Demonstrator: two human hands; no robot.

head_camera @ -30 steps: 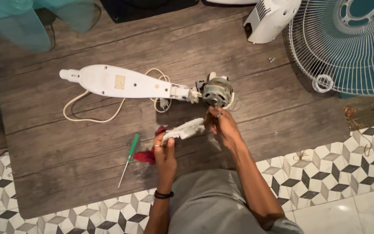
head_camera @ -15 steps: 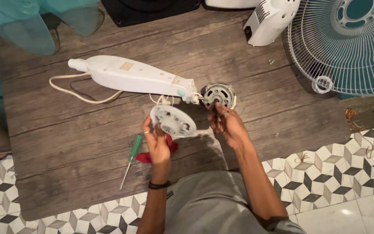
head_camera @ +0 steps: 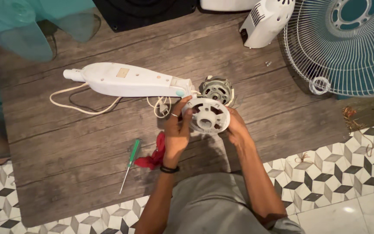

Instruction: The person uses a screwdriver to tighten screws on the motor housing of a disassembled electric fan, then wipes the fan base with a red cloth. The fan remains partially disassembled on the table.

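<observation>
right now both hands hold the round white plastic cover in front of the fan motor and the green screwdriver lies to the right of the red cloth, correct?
Not quite. The head view shows the green screwdriver lying left of the red cloth, not right. The rest holds: the left hand and right hand hold the round white plastic cover in front of the fan motor.

Both bare forearms reach forward from the bottom of the view and converge. The left hand (head_camera: 176, 130), a dark band at its wrist and a ring on one finger, shows its back, fingers curled in a grip. The right hand (head_camera: 237, 128) faces it close by, fingers wrapped and partly hidden.
</observation>
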